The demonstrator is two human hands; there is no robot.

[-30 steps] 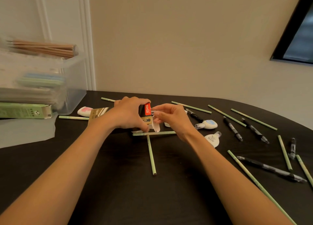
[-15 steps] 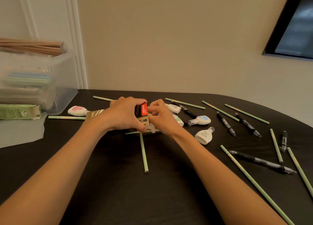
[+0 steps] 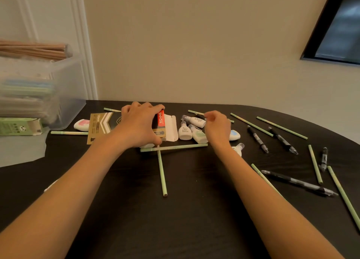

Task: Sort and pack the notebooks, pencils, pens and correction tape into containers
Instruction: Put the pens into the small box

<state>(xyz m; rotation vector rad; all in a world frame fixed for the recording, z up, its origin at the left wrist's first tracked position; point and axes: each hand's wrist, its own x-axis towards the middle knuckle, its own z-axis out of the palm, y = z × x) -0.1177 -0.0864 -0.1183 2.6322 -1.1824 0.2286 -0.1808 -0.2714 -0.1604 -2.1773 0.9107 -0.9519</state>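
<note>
On the table (image 3: 185, 219), pens (image 3: 257, 139), pencils (image 3: 161, 173) and correction tapes (image 3: 185, 133) lay unpacked. The left hand (image 3: 138, 126) gripped a box (image 3: 101, 126); the right hand (image 3: 217, 130) hovered curled, its hold unclear.

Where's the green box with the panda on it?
In the head view, the green panda box lies at the far left, in front of the clear plastic bin and left of the pink correction tape.

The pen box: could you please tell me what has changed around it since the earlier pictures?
The right hand let go of the white flap and moved right, over the correction tapes; the flap now lies open. The left hand still grips the pen box; pencils and pens lie as before.
</note>
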